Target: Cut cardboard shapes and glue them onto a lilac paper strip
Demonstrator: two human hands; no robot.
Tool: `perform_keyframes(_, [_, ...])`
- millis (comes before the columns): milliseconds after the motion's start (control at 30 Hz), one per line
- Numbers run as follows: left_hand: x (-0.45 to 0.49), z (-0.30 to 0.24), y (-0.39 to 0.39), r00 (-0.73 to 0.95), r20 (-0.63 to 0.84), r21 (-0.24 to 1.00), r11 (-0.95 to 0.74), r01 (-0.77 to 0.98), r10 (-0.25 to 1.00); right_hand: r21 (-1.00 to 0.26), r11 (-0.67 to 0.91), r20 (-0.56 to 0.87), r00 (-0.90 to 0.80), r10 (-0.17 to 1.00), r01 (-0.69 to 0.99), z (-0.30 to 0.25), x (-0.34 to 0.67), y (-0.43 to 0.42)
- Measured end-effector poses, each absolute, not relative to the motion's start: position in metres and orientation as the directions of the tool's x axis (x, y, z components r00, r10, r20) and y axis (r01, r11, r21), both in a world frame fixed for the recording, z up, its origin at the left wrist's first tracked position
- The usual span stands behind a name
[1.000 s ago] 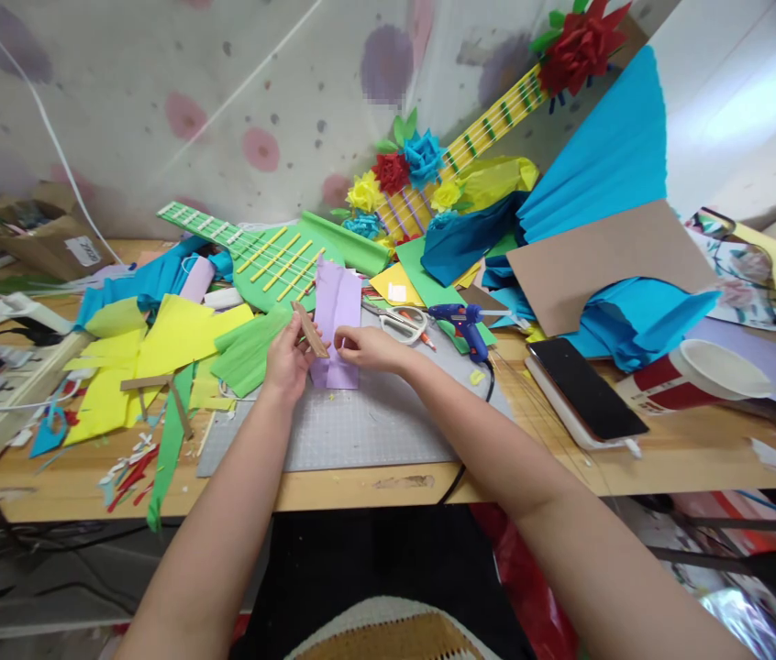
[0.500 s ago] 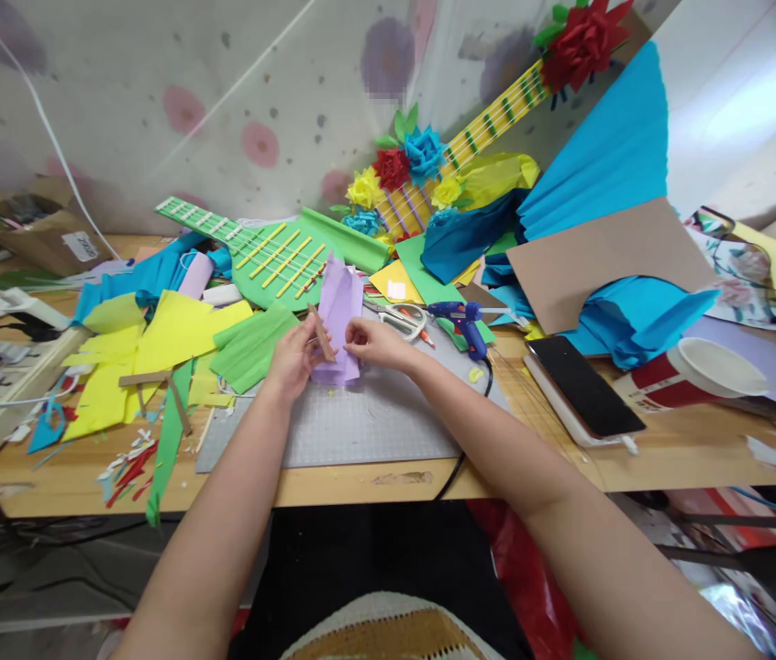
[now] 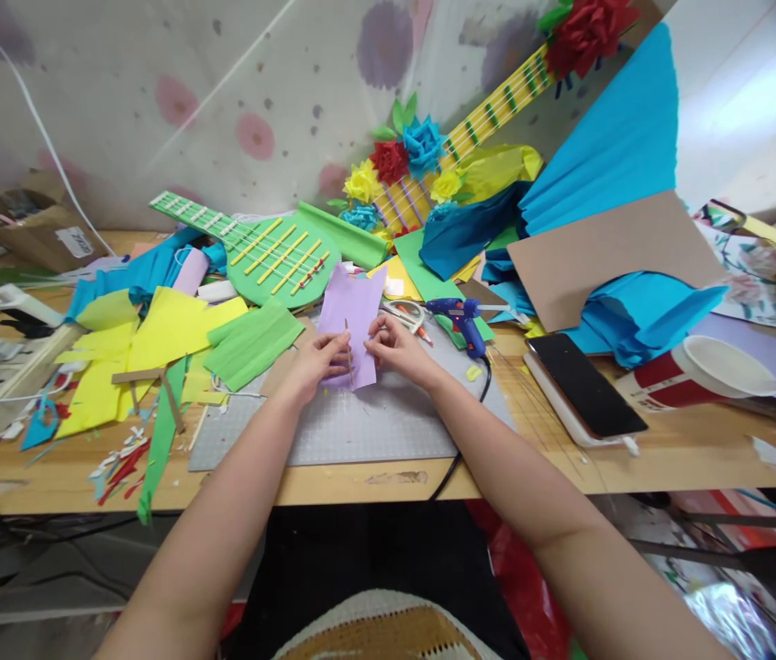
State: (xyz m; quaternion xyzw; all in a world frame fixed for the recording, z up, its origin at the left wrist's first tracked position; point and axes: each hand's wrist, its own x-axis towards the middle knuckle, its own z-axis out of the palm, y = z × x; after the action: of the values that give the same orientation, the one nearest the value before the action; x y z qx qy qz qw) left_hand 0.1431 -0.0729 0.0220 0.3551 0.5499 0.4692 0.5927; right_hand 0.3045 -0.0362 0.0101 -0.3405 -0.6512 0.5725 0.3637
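A purple crepe paper sheet [image 3: 355,302] stands before me over the grey cutting mat [image 3: 388,431]. My left hand [image 3: 323,362] pinches a narrow brown cardboard strip [image 3: 349,353], seen almost edge-on against the paper. At the paper's right edge, my right hand [image 3: 394,348] has its thumb and fingers closed on the sheet. Beside my left hand lies a brown cardboard piece [image 3: 286,365], partly covered by green crepe paper [image 3: 255,344]. White-handled scissors [image 3: 407,316] rest behind my right hand, and a blue glue gun [image 3: 462,321] lies to their right.
A green paper guitar [image 3: 278,261] lies behind the mat, and a yellow one [image 3: 491,110] with paper flowers leans on the wall. Yellow paper [image 3: 168,335] and scraps cover the left side. A phone [image 3: 587,385] and a paper cup [image 3: 683,376] are at right.
The purple sheet has opened out wider and stands flatter. The cardboard strip has turned edge-on and shifted right with my left hand. My right hand has moved slightly right.
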Motion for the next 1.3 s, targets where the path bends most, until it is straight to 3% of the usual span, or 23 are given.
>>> perform_keyframes(467, [0.144,0.012,-0.07,-0.009,-0.298,0.946,0.294,-0.14,0.954,-0.993,0.057,0.102,-0.509,0.855,-0.104,0.01,0.296,-0.037])
perform_keyframes(1300, [0.15,0.015,-0.071,-0.068,-0.287,0.954,0.278,-0.115,0.955,-0.993,0.097,0.118,-0.504,0.856,-0.067,0.013,0.293,-0.041])
